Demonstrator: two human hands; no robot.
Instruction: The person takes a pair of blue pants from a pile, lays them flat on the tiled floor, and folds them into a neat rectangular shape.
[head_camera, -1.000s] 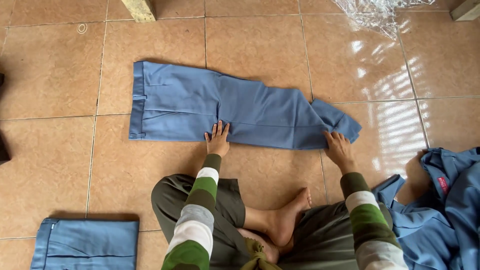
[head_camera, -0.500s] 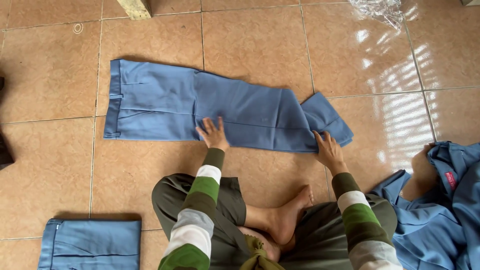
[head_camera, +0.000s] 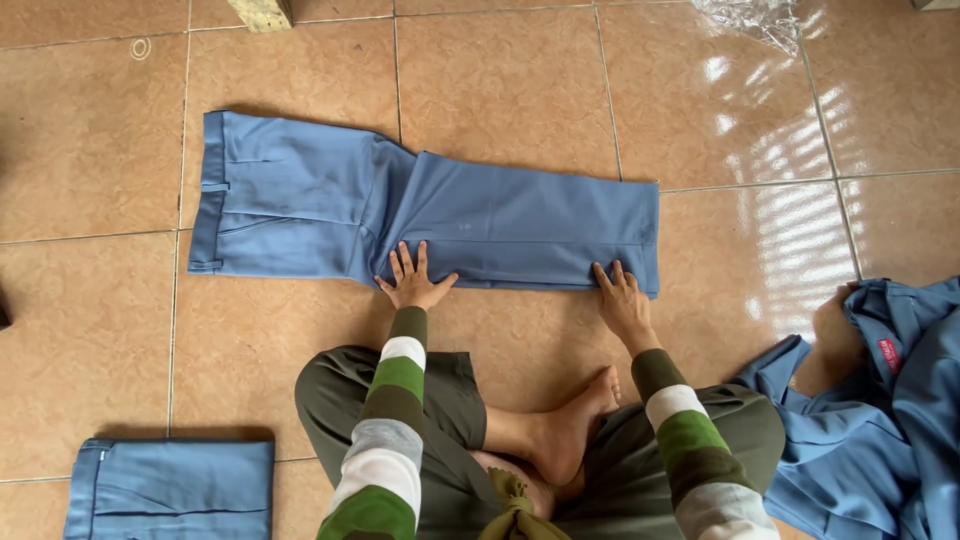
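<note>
A: Entry, head view. Where do the blue trousers lie?

B: Flat on the tiled floor, stretched lengthwise, waistband toward the floor's left edge, leg ends toward the right. They lie just ahead of the seated person's crossed legs.

A: Left hand?

B: Open, fingers spread, palm down on the near edge of the trousers, about midway along their length. It presses flat; it grips nothing.

A: Right hand?

B: Also open and flat, fingers together, resting at the near right corner of the trousers by the leg ends. Nothing held there either.

A: So the garment relative to the hands?

B: It extends away from both hands toward the far side of the floor; most of it lies to the left of the left hand, and a shorter span lies between the two hands.

A: Surroundings?

B: A folded blue garment near the floor's bottom-left corner, a heap of blue clothes at the right edge, clear plastic wrap at the top right.
</note>
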